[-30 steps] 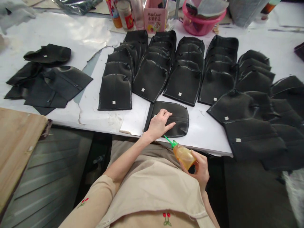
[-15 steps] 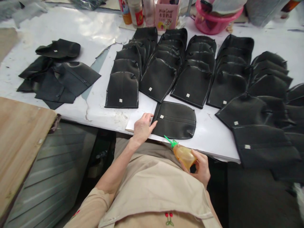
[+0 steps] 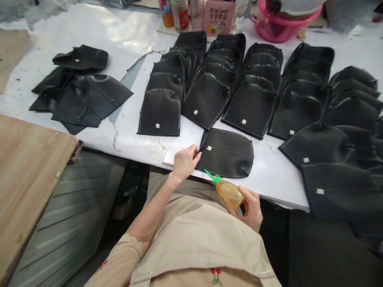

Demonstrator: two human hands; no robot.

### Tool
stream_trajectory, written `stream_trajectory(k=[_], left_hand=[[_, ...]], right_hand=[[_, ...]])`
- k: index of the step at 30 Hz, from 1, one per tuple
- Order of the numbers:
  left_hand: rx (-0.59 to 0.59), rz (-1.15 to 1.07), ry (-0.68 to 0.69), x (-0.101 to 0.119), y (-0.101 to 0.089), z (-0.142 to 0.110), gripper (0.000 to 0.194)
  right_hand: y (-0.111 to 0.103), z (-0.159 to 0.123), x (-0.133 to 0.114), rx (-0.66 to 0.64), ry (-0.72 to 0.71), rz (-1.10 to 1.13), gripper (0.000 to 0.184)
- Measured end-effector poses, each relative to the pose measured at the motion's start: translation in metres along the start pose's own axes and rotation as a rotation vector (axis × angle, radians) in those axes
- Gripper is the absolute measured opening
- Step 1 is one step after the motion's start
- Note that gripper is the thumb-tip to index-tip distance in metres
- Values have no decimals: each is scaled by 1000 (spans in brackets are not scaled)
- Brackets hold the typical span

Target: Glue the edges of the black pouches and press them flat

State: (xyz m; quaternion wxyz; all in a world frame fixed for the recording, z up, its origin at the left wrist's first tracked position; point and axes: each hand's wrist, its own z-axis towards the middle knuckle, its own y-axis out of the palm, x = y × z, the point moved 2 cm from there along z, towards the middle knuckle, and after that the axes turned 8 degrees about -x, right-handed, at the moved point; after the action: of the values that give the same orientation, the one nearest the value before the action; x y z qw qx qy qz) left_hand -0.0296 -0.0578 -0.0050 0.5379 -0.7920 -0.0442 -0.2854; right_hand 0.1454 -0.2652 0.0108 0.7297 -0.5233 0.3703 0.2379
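A black leather-like piece (image 3: pixel 230 153) with rounded corners and a small white square lies flat at the table's front edge. My left hand (image 3: pixel 186 161) pinches its left edge between thumb and fingers. Below the piece, my right hand (image 3: pixel 251 209) is wrapped round a squeeze bottle (image 3: pixel 230 194) of amber liquid. The bottle's green nozzle points up and left, close to the piece's lower edge. Behind it, overlapping black pieces (image 3: pixel 160 109) stand in several rows, most front ones bearing a white square.
A loose heap of black pieces (image 3: pixel 98 93) lies at the left of the white table (image 3: pixel 143 153). More pieces (image 3: pixel 338 187) overhang the front edge at right. A pink box (image 3: pixel 220 18), jars and a pink basin (image 3: pixel 275 26) stand behind. A wooden board (image 3: pixel 32 159) is at lower left.
My left hand has moved from the top of the black piece to its left edge and closed on it. The bottle stays in my right hand. The view has shifted left.
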Motion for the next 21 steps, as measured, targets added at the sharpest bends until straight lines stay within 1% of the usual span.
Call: stream_trajectory(k=[12,15,18,19,21], left_hand=[[-41,-99,-36,-6,3,3,9],[-45,-108,-30,-7,3,4,9],[-48,-114,-29,-8,4,4,10],[-49,-117,-30,-8,4,4,10],[-48,-121,-34,-9,5,4,10]], right_hand=[[16,15,1,-56,-133,-32,60],[18,18,1,-56,-147,-39,58],[19,19,3,-58,-129,-21,54],[18,19,4,-68,-107,2,53],[15,18,4,-103,-18,86,52]])
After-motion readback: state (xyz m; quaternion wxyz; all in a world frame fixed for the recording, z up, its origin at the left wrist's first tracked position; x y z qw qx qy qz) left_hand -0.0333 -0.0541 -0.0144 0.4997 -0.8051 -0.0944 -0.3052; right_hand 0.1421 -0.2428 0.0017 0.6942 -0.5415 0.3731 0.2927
